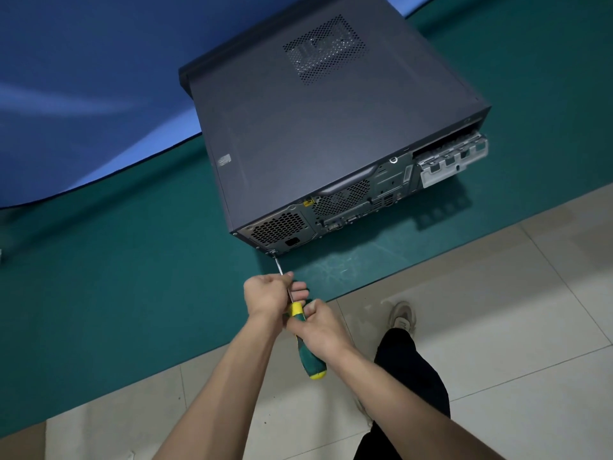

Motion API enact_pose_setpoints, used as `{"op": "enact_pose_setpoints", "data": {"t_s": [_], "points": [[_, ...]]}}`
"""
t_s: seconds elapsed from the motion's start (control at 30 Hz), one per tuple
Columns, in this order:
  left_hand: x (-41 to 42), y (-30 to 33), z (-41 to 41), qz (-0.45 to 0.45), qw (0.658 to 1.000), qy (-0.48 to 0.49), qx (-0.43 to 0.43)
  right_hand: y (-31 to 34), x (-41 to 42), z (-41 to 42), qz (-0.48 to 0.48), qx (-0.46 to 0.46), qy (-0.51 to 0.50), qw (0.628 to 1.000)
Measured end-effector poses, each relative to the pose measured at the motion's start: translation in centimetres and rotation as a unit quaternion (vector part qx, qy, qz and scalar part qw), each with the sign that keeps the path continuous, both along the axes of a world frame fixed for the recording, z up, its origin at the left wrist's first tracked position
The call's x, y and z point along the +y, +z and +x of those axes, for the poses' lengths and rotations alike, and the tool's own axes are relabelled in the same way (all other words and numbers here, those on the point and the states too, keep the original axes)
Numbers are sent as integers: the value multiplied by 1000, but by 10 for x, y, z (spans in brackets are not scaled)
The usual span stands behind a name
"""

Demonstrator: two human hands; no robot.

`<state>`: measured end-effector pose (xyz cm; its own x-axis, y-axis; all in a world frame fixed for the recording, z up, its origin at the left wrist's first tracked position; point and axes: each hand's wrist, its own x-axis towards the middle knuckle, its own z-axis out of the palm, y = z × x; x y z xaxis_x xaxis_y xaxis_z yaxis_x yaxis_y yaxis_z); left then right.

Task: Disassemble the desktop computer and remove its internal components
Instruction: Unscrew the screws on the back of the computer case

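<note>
Desktop computer case (318,134) lies flat on its side on the green mat (116,277), rear panel facing the person and overhanging nothing; it sits near the mat's front edge. Side panel on top is closed, so internals are hidden. Only a blur of something shows through the perforated vent (323,49). Far end of the case is dark and hard to read.

Rear panel: PSU grille (280,229) at the left corner, fan grille (341,199) mid, ports right of that too small to identify. A silver slot bracket (452,161) sticks out past the right rear corner, hinged open.

Screwdriver (300,322), green and yellow handle: tip sits on a screw (272,252) at the lower left corner of the rear panel, just above the mat. Screw head itself is too small to make out. Left hand (270,295) has fingers curled round the shaft, pinching it near the handle. Right hand (320,330) is wrapped round the handle; its palm covers the middle of the grip, butt end pokes out below the wrist.

Room: open mat to the left of the case and in front of the rear panel's right half. Blue sheet (83,94) covers the far left, its edge close to the case's left side. Tiled floor (514,310) starts right below the hands; a dark trouser leg (408,376) and a shoe (403,318) stand there, the rest cut off by the frame.
</note>
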<state>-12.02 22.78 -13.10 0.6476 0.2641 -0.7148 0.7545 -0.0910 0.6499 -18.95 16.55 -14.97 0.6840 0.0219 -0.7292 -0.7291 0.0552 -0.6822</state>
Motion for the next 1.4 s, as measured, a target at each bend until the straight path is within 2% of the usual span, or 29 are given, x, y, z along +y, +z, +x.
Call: {"op": "enact_pose_setpoints", "data": {"t_s": [0.1,0.17,0.23,0.33,0.4,0.6,0.67,0.83,0.97,1.03,1.1,1.23,1.4], "points": [[1,-3,0,-19,1000,-17,-2,6,-5,-2,138,51,16,989],[4,-3,-1,-45,999,-25,3,8,-10,-3,190,61,0,980],[8,-2,-1,-49,998,-35,11,7,-9,-4,171,42,-12,984],[11,1,0,3,999,-42,10,5,1,-4,73,13,-21,997],[9,2,1,15,999,-33,10,5,6,-4,47,13,-32,998],[8,6,1,-48,998,-38,27,11,1,-1,179,85,11,980],[12,7,3,-51,997,-42,40,8,-1,-1,165,57,12,985],[15,8,6,20,999,-45,11,2,7,-3,57,25,-21,998],[5,4,1,-4,1000,-21,8,8,3,-1,126,70,-8,990],[7,3,1,-29,999,-19,12,4,0,-1,142,61,-20,988],[11,6,1,-37,999,-30,15,0,1,-3,131,37,-40,990],[17,8,2,32,997,-64,-7,-4,5,-5,79,31,-90,992],[16,5,5,31,997,-68,-13,4,-9,1,196,91,-40,976]]}}
